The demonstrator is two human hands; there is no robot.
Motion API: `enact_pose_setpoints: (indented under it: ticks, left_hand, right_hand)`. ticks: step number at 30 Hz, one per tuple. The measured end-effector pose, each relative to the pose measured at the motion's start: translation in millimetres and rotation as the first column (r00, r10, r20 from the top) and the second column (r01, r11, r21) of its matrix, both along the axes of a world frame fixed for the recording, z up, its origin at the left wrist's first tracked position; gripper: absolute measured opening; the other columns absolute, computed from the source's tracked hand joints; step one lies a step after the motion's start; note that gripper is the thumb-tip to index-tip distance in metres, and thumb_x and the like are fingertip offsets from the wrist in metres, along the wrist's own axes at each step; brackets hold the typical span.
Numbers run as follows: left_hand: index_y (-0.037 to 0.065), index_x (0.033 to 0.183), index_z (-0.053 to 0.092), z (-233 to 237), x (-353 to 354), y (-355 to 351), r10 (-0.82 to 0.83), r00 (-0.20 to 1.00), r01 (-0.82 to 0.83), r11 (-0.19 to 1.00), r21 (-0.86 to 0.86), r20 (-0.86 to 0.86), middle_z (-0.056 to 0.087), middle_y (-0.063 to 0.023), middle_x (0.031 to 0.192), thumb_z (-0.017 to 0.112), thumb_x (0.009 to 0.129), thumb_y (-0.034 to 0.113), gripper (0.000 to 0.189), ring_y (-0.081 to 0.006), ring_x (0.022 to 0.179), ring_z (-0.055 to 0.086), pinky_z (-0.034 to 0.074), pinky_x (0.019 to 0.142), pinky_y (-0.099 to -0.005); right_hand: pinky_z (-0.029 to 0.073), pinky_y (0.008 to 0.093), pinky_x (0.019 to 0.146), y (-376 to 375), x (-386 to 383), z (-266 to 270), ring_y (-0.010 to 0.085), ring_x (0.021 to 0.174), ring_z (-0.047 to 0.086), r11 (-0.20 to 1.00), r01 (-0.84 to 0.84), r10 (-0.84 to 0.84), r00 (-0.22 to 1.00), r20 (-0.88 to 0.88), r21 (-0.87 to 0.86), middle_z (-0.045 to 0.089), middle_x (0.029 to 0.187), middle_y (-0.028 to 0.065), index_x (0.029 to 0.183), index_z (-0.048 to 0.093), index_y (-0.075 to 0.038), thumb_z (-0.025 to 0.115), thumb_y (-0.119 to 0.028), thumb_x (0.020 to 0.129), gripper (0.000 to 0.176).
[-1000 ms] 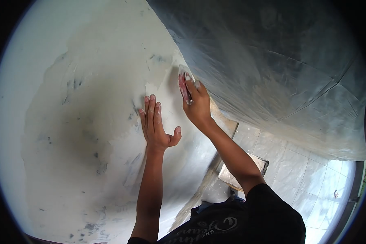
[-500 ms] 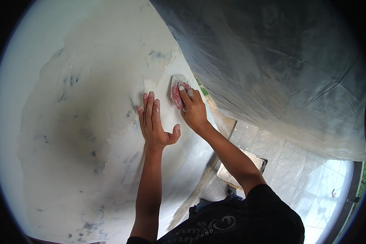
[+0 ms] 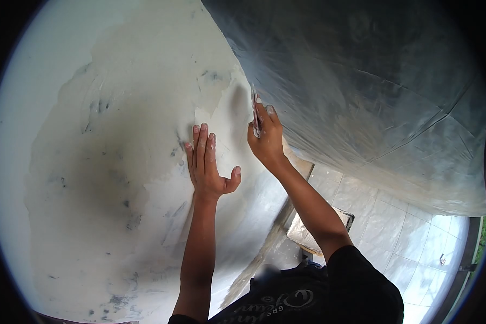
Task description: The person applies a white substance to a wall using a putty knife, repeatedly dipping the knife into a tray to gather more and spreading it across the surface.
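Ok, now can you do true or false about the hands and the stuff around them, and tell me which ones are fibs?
The left hand is squeezed into a fist. False: it is open, laid against the wall.
The right hand holds the scraper. True.
The shirt is bright yellow. False: it is black with pale lettering.
The floor has tiles. True.

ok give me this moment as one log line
left hand: open against wall | right hand: holding flat tool, edge-on, near wall's edge | sheet alongside
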State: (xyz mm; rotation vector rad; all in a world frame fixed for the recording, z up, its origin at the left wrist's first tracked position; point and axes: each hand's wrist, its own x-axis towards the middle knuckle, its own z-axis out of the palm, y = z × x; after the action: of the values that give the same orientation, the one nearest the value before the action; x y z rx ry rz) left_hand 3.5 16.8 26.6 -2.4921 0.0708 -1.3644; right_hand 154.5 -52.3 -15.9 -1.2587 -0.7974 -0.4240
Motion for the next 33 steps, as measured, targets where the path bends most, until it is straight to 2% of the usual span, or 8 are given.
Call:
enact_pose_setpoints:
  ticks: [10,13,15,16,21,22,28,33]
  left_hand:
    - [-0.007,0.141,0.033,0,1,-1,0.013,1.000,-0.013,1.000,0.002,-0.001,0.040,-0.0300,0.143,0.044,0.089,0.043,0.073,-0.0443,0.138,0.034,0.009,0.117,-0.0506]
    - [-0.007,0.138,0.040,0,2,-3,0.001,0.999,-0.001,1.000,0.000,0.047,0.045,-0.0277,0.140,0.045,0.089,0.043,0.070,-0.0403,0.136,0.039,0.010,0.118,-0.0479]
    - [-0.007,0.138,0.039,1,3,-3,-0.001,0.999,0.001,1.000,-0.006,0.053,0.045,-0.0279,0.140,0.045,0.089,0.043,0.071,-0.0404,0.136,0.039,0.010,0.118,-0.0480]
    - [-0.007,0.138,0.039,2,3,-3,-0.002,0.998,0.003,1.000,-0.005,0.058,0.045,-0.0279,0.140,0.045,0.089,0.043,0.071,-0.0404,0.136,0.039,0.010,0.118,-0.0480]
    - [-0.006,0.141,0.033,0,0,-1,0.012,1.000,-0.012,1.000,-0.001,-0.004,0.039,-0.0297,0.144,0.044,0.089,0.044,0.073,-0.0450,0.138,0.034,0.009,0.117,-0.0508]
    - [-0.006,0.141,0.033,-1,-1,-1,0.008,1.000,-0.008,1.000,0.002,-0.008,0.039,-0.0297,0.144,0.044,0.089,0.044,0.073,-0.0450,0.138,0.034,0.009,0.117,-0.0508]
    - [-0.005,0.142,0.033,-4,-1,1,0.016,1.000,-0.016,1.000,-0.016,0.001,0.040,-0.0292,0.144,0.045,0.089,0.044,0.073,-0.0445,0.138,0.033,0.008,0.117,-0.0506]
    - [-0.008,0.136,0.041,0,3,-3,0.008,0.998,-0.007,1.000,-0.010,0.058,0.045,-0.0284,0.140,0.044,0.088,0.044,0.071,-0.0401,0.136,0.039,0.011,0.118,-0.0470]
  right_hand:
    - [0.049,0.0413,0.070,37,27,51,0.0365,0.078,0.059,0.993,0.113,-0.114,0.989,0.095,0.019,0.055,0.096,0.0265,0.124,0.055,0.004,0.062,0.007,0.072,0.052]
    - [0.050,0.0443,0.079,40,25,49,0.0400,0.088,0.059,0.983,0.174,-0.157,0.965,0.212,-0.063,0.056,0.101,0.0281,0.124,0.055,0.003,0.064,0.007,0.069,0.056]
    - [0.048,0.0471,0.085,29,0,20,0.0418,0.094,0.057,0.979,0.124,-0.095,0.980,0.175,-0.164,0.057,0.102,0.0284,0.124,0.056,0.001,0.065,0.007,0.067,0.058]
    - [0.048,0.0445,0.090,22,-12,1,0.0398,0.104,0.054,0.955,0.005,0.036,0.991,0.131,-0.298,0.054,0.116,0.0269,0.127,0.051,0.001,0.067,0.005,0.066,0.063]
    - [0.048,0.0438,0.078,2,-14,6,0.0399,0.090,0.056,0.978,-0.082,0.085,0.996,0.009,-0.191,0.055,0.102,0.0253,0.126,0.052,0.003,0.064,0.008,0.066,0.061]
    - [0.048,0.0399,0.065,9,1,23,0.0354,0.074,0.058,0.996,0.058,-0.051,0.994,0.096,-0.072,0.054,0.091,0.0232,0.125,0.055,0.004,0.061,0.008,0.072,0.054]
    - [0.048,0.0458,0.073,42,46,89,0.0401,0.083,0.059,0.990,0.137,-0.128,0.967,0.219,-0.025,0.057,0.096,0.0272,0.122,0.055,0.005,0.061,0.007,0.071,0.051]
    - [0.049,0.0456,0.081,17,-15,12,0.0422,0.091,0.059,0.976,0.022,0.012,0.988,0.156,-0.218,0.058,0.101,0.0272,0.126,0.054,0.003,0.064,0.008,0.069,0.058]
